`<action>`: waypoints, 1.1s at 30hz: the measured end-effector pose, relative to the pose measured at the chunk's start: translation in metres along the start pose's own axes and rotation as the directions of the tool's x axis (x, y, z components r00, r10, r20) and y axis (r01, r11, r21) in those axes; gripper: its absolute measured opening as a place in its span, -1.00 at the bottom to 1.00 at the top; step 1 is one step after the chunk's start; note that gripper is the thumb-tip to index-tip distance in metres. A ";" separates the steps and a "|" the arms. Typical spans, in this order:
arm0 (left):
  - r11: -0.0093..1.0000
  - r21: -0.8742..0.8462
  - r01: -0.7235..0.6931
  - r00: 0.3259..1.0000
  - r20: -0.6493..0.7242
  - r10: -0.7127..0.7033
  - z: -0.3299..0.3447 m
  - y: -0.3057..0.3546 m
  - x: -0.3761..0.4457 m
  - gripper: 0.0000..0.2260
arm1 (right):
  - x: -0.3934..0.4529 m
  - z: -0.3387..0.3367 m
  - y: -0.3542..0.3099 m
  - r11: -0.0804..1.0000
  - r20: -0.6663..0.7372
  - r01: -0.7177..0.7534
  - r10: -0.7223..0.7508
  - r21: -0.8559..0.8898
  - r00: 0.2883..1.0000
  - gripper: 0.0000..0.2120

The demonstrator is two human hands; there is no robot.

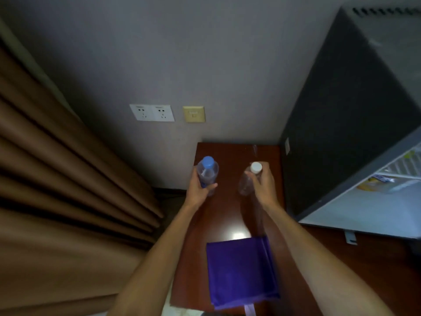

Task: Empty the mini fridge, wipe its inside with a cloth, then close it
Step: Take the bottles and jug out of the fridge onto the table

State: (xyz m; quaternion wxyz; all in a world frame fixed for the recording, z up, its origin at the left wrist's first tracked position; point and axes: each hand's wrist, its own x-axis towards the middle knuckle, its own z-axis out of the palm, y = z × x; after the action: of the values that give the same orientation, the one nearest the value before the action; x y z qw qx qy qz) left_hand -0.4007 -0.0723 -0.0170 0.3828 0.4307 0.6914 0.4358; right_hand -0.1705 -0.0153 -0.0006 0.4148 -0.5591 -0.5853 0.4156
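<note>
My left hand [198, 187] grips a clear bottle with a blue cap [207, 172], held upright over the left far part of the red-brown table [224, 215]. My right hand [264, 182] holds a clear bottle with a white cap [249, 179] near its neck, upright over the table's far right part. A folded purple cloth [241, 270] lies on the table's near end, between my forearms. The dark mini fridge [337, 124] stands at the right with its inside [378, 197] showing: a wire shelf and a yellow packet [369, 184].
Brown curtains [63, 179] hang along the left, close to the table's left edge. Two white sockets [151, 112] and a beige wall plate [194, 114] sit on the grey wall behind. The fridge's side stands right against the table's right edge.
</note>
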 end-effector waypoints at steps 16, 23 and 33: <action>0.993 0.051 0.105 0.994 0.005 -0.105 0.016 -0.058 0.037 -0.04 | -0.015 -0.015 0.028 0.981 0.037 -0.170 0.175 -0.098 0.984 0.08; 0.974 -0.056 0.222 0.975 0.002 -0.222 0.058 -0.023 -0.151 -0.69 | -0.188 -0.071 0.084 0.886 -0.163 -0.415 0.449 0.208 0.878 -0.51; 0.989 -0.097 0.113 0.815 0.578 -0.037 0.265 0.084 -0.188 -0.52 | -0.178 -0.280 0.143 0.841 -0.494 -0.395 0.537 0.369 0.684 -0.30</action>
State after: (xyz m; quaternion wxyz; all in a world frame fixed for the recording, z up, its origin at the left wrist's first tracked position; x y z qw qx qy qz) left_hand -0.0761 -0.1534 0.0038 0.6169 0.4893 0.5312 0.3130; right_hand 0.1452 -0.1831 -0.0535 0.5145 -0.7367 -0.2146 0.3828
